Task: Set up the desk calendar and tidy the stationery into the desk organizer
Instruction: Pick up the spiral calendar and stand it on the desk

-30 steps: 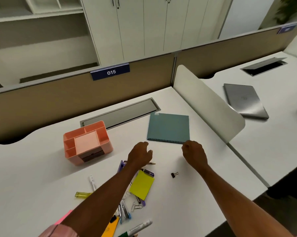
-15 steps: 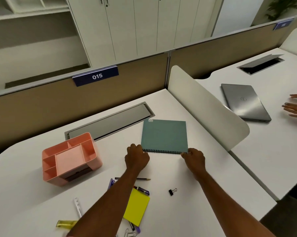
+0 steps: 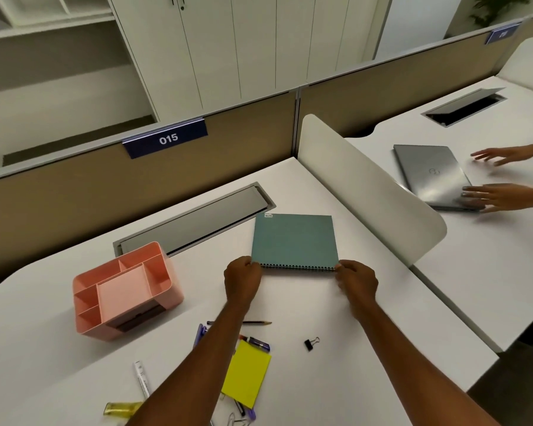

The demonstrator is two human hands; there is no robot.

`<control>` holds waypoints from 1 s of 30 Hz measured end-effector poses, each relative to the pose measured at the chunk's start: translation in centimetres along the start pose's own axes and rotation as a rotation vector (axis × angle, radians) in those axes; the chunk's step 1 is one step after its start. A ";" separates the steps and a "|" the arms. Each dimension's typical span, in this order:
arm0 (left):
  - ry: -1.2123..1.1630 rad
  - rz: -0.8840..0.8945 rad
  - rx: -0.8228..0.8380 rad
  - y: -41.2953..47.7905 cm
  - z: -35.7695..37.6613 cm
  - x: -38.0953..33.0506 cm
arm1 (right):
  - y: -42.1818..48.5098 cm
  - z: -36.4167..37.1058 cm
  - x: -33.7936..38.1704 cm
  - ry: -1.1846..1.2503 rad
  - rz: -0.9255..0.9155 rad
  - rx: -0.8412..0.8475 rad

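The teal spiral-bound desk calendar (image 3: 293, 239) lies folded flat on the white desk (image 3: 382, 318), its wire binding toward me. My left hand (image 3: 242, 279) grips the near left corner and my right hand (image 3: 356, 281) grips the near right corner at the binding. The pink desk organizer (image 3: 127, 289) stands to the left with nothing in its compartments. Loose stationery lies near me: a pencil (image 3: 256, 322), a yellow sticky pad (image 3: 246, 373), a purple marker (image 3: 257, 342), a black binder clip (image 3: 310, 343), a white pen (image 3: 142, 379), a yellow highlighter (image 3: 120, 408) and paper clips (image 3: 233, 419).
A white divider panel (image 3: 369, 192) bounds the desk on the right. Beyond it another person's hands (image 3: 498, 196) touch a shut grey laptop (image 3: 431, 175). A grey cable hatch (image 3: 197, 221) lies behind the calendar. A tan partition with a "015" sign (image 3: 167, 138) stands at the back.
Both my hands reached forward and took hold of the calendar's near corners. Another person's hands came in from the right and now touch the laptop.
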State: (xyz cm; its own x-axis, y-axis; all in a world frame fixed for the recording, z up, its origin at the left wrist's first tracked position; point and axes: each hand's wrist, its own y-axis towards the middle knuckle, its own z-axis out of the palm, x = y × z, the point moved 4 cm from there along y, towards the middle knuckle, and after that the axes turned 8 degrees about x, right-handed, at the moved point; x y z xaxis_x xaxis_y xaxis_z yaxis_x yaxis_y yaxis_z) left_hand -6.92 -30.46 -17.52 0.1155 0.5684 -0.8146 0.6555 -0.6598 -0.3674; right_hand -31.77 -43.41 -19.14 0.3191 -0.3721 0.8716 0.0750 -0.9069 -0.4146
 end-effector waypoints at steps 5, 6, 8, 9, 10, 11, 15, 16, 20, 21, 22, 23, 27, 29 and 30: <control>-0.157 0.021 -0.103 -0.5 -0.8 -1.5 | -0.5 -1.0 1.8 0.143 -0.050 -0.061; -0.179 0.032 -0.123 -0.7 -1.0 -1.9 | -0.6 -1.1 2.2 0.171 -0.064 -0.072; -0.207 0.076 -0.148 -0.9 -1.4 -3.0 | -0.8 -1.2 3.3 0.215 -0.103 -0.091; -0.221 0.103 -0.159 -1.0 -1.6 -3.5 | -1.0 -1.3 3.9 0.237 -0.125 -0.101; -0.237 0.126 -0.172 -1.1 -1.8 -4.0 | -1.2 -1.3 4.5 0.260 -0.144 -0.110; -0.256 0.141 -0.187 -1.1 -2.1 -4.5 | -1.3 -1.3 5.1 0.281 -0.163 -0.118; -0.337 0.145 -0.211 -0.5 -2.9 -5.9 | -1.2 -1.1 7.1 0.290 -0.229 -0.110; -0.332 0.139 -0.204 -0.3 -3.1 -6.2 | -1.1 -1.0 7.5 0.276 -0.232 -0.104; -0.287 0.131 -0.147 0.5 -3.4 -6.9 | -0.9 -0.6 8.4 0.217 -0.255 -0.067; -0.270 0.137 -0.140 0.7 -3.5 -7.0 | -0.8 -0.5 8.6 0.198 -0.259 -0.063; -0.255 0.144 -0.139 1.0 -3.7 -7.1 | -0.8 -0.3 8.7 0.185 -0.260 -0.060; -0.243 0.154 -0.143 1.2 -3.8 -7.2 | -0.7 -0.2 8.9 0.173 -0.263 -0.060; -0.210 0.218 -0.181 1.9 -4.2 -7.7 | -0.6 0.2 9.6 0.139 -0.288 -0.108; -0.189 0.244 -0.205 2.1 -4.3 -8.1 | -0.4 0.4 10.0 0.141 -0.293 -0.135; -0.187 0.253 -0.214 2.2 -4.3 -8.2 | -0.3 0.4 10.3 0.140 -0.297 -0.146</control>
State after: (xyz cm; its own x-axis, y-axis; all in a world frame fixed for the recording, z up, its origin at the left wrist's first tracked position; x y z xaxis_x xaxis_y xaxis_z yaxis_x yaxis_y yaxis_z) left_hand -3.22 -34.54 -9.72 0.1689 0.2882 -0.9426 0.7669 -0.6392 -0.0580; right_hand -28.11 -46.85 -10.18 0.1704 -0.1019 0.9801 0.0065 -0.9945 -0.1046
